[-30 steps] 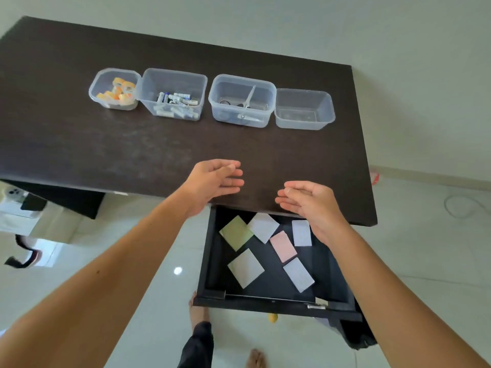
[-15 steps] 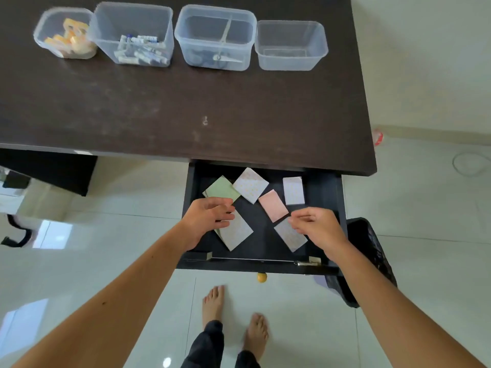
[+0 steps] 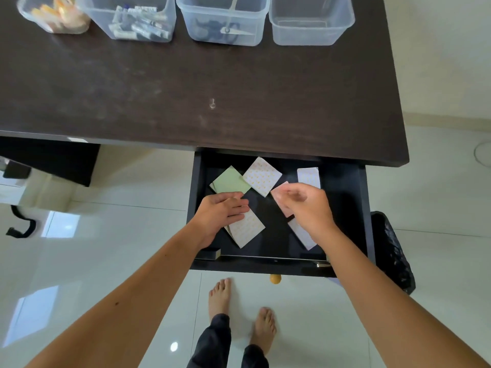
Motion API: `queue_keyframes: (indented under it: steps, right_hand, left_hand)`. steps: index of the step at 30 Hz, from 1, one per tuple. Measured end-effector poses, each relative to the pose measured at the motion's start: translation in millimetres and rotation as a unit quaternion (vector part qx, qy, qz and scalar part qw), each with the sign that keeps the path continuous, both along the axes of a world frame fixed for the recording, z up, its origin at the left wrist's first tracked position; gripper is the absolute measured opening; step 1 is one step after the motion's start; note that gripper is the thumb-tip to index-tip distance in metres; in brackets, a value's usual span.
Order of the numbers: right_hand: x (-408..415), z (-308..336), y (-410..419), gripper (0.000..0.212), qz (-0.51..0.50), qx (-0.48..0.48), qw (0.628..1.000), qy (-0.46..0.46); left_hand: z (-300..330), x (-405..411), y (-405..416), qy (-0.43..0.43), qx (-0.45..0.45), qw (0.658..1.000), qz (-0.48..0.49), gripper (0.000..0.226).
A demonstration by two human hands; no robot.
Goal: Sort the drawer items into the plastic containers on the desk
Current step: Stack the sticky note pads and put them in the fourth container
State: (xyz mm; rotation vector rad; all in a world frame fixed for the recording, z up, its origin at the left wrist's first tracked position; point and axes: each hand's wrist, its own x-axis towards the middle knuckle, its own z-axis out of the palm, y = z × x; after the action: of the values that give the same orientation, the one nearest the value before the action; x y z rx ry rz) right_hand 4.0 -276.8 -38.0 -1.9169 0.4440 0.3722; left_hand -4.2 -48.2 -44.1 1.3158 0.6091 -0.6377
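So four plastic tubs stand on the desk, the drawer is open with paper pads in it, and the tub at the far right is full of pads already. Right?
Not quite. In the head view the far-right tub is empty; the pads, such as the green pad, all lie in the open drawer. The rest holds: four tubs on the desk.

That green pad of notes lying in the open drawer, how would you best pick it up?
Probably by its far right corner, coming from above. The green note pad lies flat and turned like a diamond; the left hand covers its near corner, and the patterned pad crowds its right. Pinch the free edge, thumb under, and lift.
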Motion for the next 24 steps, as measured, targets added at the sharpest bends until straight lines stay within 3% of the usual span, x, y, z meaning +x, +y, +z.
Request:
queue_keyframes:
  steps: [11,13,18,24]
  right_hand:
    - [35,-18,20,0.055,0.069,-0.095,0.993,-0.024]
    - [34,-19,22,0.053,0.076,-0.102,0.992,-0.020]
    - [33,-16,17,0.025,0.061,-0.070,0.995,-0.023]
    - [26,-4,9,0.028,0.058,-0.001,0.998,-0.010]
  left_hand:
    - [-9,6,-4,0.006,-0.051,0.998,0.035,0.026]
    - [-9,6,-5,0.003,-0.047,0.998,0.032,0.024]
    - [-8,5,-6,-0.002,-0.027,0.999,0.031,0.025]
    - [-3,1,-12,-0.005,-0.029,0.998,0.053,0.038]
